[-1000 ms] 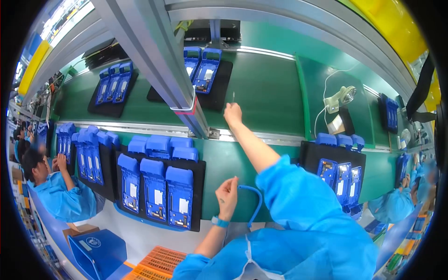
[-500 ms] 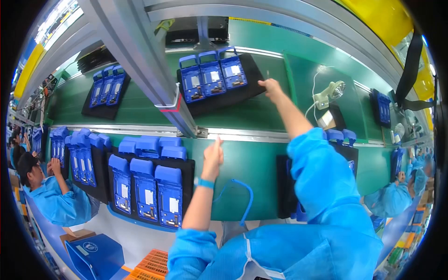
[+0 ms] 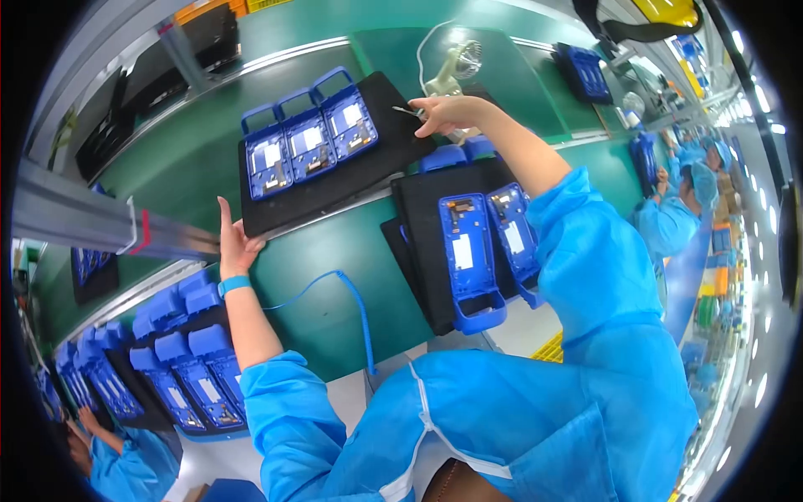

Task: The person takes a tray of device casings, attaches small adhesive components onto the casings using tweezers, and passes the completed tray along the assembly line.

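Note:
My left hand is at the near left corner of a black mat, its fingers apart and touching or close to the edge. Three blue housings with raised handles lie side by side on this mat. Beyond the mat's right end, my right hand pinches a thin metal tool that points left over the mat. Whether its other fingers touch the mat cannot be made out.
Black mats with more blue housings lie near my right arm and at the left. A blue cord curves over the green table. A metal post stands left, a small fan behind. Co-workers sit at both sides.
The view has swung right. The mat with three housings has come nearer, to the front rail. My left hand has moved from above the near table to the mat's corner.

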Available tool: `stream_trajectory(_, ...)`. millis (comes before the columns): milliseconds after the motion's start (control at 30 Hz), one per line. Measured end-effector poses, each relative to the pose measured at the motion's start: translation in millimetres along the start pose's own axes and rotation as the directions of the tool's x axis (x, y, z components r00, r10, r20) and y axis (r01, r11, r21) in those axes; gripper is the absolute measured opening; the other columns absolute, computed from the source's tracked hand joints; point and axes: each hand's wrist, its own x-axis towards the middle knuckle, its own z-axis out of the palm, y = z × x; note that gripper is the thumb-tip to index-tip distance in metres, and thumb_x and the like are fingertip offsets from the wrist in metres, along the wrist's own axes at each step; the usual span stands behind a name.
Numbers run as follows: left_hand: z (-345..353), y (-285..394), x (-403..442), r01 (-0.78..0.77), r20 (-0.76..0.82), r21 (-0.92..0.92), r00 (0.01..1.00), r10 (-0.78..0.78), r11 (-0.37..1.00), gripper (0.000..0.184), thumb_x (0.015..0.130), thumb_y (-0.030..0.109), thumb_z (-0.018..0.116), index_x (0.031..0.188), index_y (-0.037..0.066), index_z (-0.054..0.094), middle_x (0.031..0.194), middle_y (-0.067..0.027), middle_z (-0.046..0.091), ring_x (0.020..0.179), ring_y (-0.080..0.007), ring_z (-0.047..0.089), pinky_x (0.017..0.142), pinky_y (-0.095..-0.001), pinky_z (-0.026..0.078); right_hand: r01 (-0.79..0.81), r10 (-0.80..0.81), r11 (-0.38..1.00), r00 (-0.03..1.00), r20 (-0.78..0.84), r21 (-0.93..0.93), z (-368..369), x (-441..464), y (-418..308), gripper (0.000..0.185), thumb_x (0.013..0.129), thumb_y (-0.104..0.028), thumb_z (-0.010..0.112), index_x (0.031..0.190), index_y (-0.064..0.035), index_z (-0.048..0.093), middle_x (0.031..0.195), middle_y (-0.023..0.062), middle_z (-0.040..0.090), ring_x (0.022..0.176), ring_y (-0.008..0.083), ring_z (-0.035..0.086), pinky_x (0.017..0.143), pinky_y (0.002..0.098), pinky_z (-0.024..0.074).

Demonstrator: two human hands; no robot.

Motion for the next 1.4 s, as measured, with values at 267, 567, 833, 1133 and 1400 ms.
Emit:
stream_trajectory(267,22.7,-4.8,15.6,-0.284,-0.146,0.543,0.895,0.422,0.790,0.047,0.087,0.041,0.052,0.102,-0.003,0.060,0.094,-0.0065,0.061,0.080,-0.0117,0.057,0.069,-0.0260,0.047,0.089,-0.107,0.945,0.993,-0.042,-0.314,14.4,-20.6,-9.4,0.080,0.073,-0.004,0.063,0.136,0.0015,0.014,0.070,-0.0001,0.040,0.057,0.0067,0.037,0.047,0.0221,0.0284)
stream_trajectory(567,59.0,-5.3,-56.8,-0.574,0.031,0.470,0.770,0.638,0.670,0.033,0.090,0.029,0.050,0.089,-0.001,0.063,0.080,-0.0008,0.061,0.066,-0.0055,0.053,0.059,-0.0182,0.042,0.182,-0.228,0.954,0.956,-0.184,-0.237,26.0,-95.6,-11.8,0.078,0.072,-0.007,0.064,0.135,0.0021,0.020,0.079,0.0022,0.042,0.069,0.0094,0.041,0.057,0.0223,0.0342)
stream_trajectory(833,168.9,-89.6,-121.6,-0.673,0.233,0.647,0.623,0.747,0.360,0.038,0.090,0.021,0.052,0.056,0.007,0.041,0.056,0.0081,0.034,0.054,-0.0023,0.028,0.044,-0.0225,0.021,0.305,-0.271,0.952,0.805,-0.528,-0.024,-2.4,-218.3,94.2,0.083,0.066,-0.004,0.070,0.136,-0.0030,0.024,0.086,0.0019,0.047,0.074,0.0084,0.046,0.060,0.0208,0.0388)
stream_trajectory(1133,214.2,-221.1,-98.5,-0.732,0.432,0.623,0.616,0.658,0.277,0.037,0.086,0.016,0.056,0.057,0.000,0.038,0.046,-0.0168,0.038,0.036,-0.0259,0.035,0.038,-0.0365,0.027,-0.019,0.037,0.999,0.832,-0.554,0.038,-25.0,-316.3,190.0,0.067,0.063,0.009,0.067,0.123,-0.0016,0.041,0.068,-0.0052,0.039,0.054,0.0045,0.034,0.045,0.0209,0.0263)
stream_trajectory(1400,165.3,-220.8,-110.7,-0.461,0.116,0.776,0.775,0.621,0.431,0.041,0.086,0.025,0.056,0.057,-0.001,0.043,0.044,-0.0048,0.034,0.045,-0.0079,0.028,0.039,-0.0308,0.025,-0.266,-0.223,0.885,0.479,-0.849,-0.383,-25.0,-315.7,235.8,0.036,0.065,-0.010,0.071,0.098,-0.0005,0.059,0.090,0.0075,0.061,0.078,0.0117,0.054,0.068,0.0266,0.0433)
